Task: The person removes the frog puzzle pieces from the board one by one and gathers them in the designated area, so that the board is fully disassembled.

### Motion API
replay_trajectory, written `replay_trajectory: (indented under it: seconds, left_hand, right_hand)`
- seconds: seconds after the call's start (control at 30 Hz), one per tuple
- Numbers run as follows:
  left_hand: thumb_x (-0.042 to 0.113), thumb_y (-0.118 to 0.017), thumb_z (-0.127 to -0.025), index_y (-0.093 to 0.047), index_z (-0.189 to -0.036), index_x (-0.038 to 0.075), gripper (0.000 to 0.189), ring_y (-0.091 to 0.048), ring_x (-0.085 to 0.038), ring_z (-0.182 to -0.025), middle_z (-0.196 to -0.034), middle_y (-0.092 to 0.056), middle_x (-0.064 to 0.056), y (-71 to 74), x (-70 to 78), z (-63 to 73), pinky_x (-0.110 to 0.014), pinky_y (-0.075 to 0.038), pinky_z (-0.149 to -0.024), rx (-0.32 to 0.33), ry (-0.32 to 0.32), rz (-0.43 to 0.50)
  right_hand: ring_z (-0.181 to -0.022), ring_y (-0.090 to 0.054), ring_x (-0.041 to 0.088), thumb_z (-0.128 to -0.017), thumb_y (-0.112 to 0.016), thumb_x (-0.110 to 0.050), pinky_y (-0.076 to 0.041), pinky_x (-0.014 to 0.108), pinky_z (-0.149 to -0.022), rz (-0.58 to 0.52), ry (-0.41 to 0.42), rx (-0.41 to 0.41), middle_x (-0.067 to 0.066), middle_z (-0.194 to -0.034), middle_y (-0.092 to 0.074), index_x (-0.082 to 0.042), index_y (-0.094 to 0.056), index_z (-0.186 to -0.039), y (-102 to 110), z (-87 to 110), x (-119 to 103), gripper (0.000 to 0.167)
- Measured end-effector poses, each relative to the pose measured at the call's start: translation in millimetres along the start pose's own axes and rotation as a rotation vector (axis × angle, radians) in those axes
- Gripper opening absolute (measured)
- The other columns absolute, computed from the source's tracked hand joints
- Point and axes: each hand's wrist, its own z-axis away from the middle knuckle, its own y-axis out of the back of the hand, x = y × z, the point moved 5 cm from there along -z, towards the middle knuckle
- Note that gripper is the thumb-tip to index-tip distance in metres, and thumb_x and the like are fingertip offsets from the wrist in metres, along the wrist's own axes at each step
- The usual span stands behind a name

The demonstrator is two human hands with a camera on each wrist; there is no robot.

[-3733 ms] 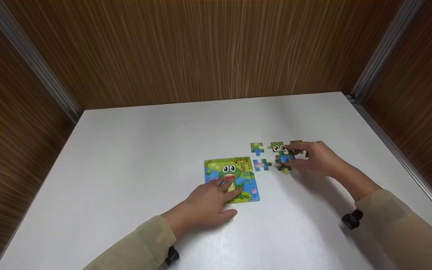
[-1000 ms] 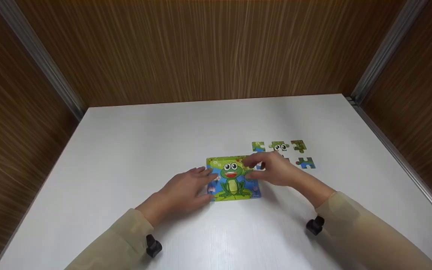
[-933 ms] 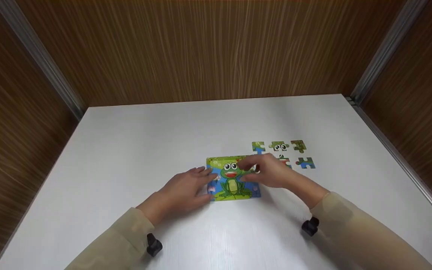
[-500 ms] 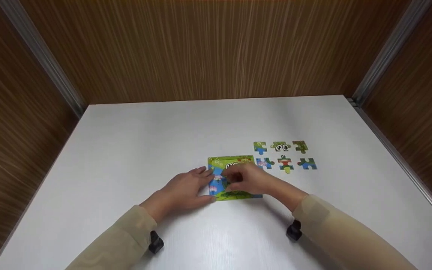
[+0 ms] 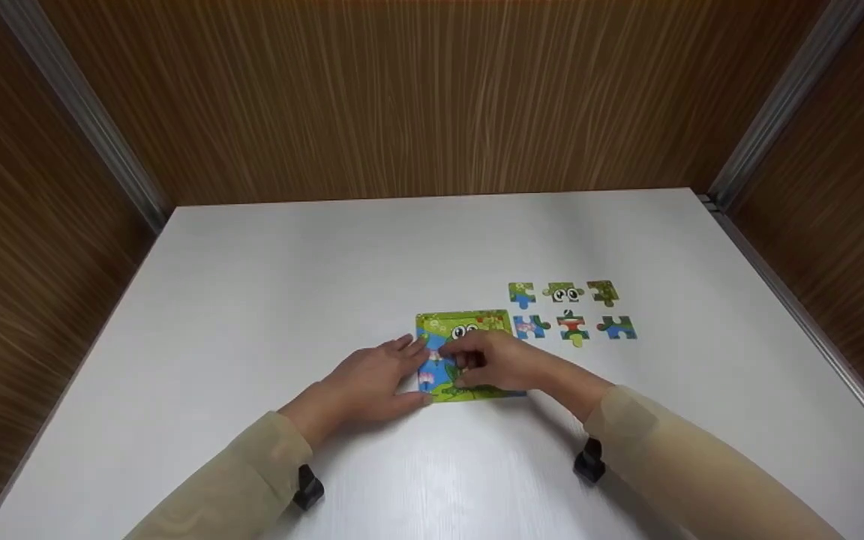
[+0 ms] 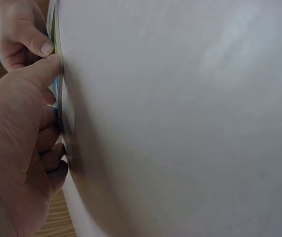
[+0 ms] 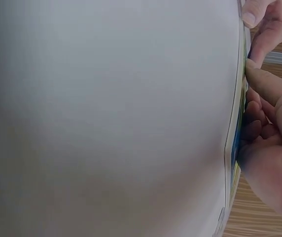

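A square frog puzzle board [image 5: 439, 324] lies on the white table, its green and blue picture partly hidden under the hands. My left hand [image 5: 372, 382] rests flat at the board's left edge, fingers fairly straight and thumb at the lower left corner. Over the middle of the board is my right hand [image 5: 503, 364], its thumb and index fingertips apart and touching the picture, the other fingers curled beneath. I cannot tell whether it pinches a piece. In the right wrist view the thumb of the right hand [image 7: 274, 128] meets the board's near edge.
Right of the board, several loose jigsaw pieces lie in two rows, among them an eyes piece [image 5: 564, 294], a red mouth piece [image 5: 573, 327] and a blue-green piece [image 5: 617, 328]. Wood-grain panels [image 5: 432, 97] enclose the white table [image 5: 289, 270] at the back and sides.
My right hand has moved left from the loose pieces onto the board, and its fingertips have come down on the picture. My left hand has shifted from the picture to the board's left edge.
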Motion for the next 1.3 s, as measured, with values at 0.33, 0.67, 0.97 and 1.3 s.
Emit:
replay_trajectory:
  seconds: [0.33, 0.67, 0.97, 1.3]
  left_hand:
    - [0.057, -0.05, -0.104, -0.042, -0.163, 0.008, 0.077, -0.03, -0.028, -0.158, -0.171, -0.033, -0.006, -3.1, -0.8, -0.6, -0.05, -0.037, -0.122, -0.016, 0.008, -0.018]
    - [0.057, -0.05, -0.105, -0.041, -0.164, 0.008, 0.077, -0.029, -0.028, -0.159, -0.171, -0.032, -0.006, -2.4, -0.3, -0.6, -0.05, -0.036, -0.122, -0.029, 0.013, -0.016]
    - [0.057, -0.052, -0.105, -0.042, -0.163, 0.009, 0.077, -0.03, -0.029, -0.158, -0.171, -0.033, -0.006, -1.0, 0.1, 1.7, -0.051, -0.038, -0.121, -0.017, 0.016, -0.008]
    - [0.057, -0.051, -0.104, -0.04, -0.164, 0.008, 0.078, -0.029, -0.03, -0.159, -0.171, -0.032, -0.007, -2.1, 0.5, 0.5, -0.052, -0.037, -0.121, -0.022, 0.024, 0.001]
  right_hand:
    - [-0.09, -0.055, 0.014, -0.098, -0.078, -0.011, -0.048, 0.029, -0.078, 0.048, 0.015, -0.041, -0.003, -0.101, -0.062, -0.013, -0.07, -0.141, 0.7, 0.2, -3.0, 0.044]
    - [-0.092, -0.055, 0.015, -0.099, -0.076, -0.012, -0.048, 0.031, -0.081, 0.044, 0.003, -0.064, -0.003, -0.103, -0.062, -0.016, -0.071, -0.141, 1.9, 0.6, -2.6, 0.042]
    - [-0.091, -0.055, 0.015, -0.098, -0.078, -0.009, -0.048, 0.03, -0.08, 0.027, 0.0, -0.06, -0.002, -0.101, -0.062, -0.016, -0.071, -0.138, 1.4, -2.1, -4.5, 0.041]
    - [-0.091, -0.055, 0.018, -0.097, -0.077, -0.004, -0.048, 0.032, -0.081, -0.041, -0.021, -0.037, 0.004, -0.105, -0.061, -0.017, -0.068, -0.133, -0.3, 0.1, -4.0, 0.039]
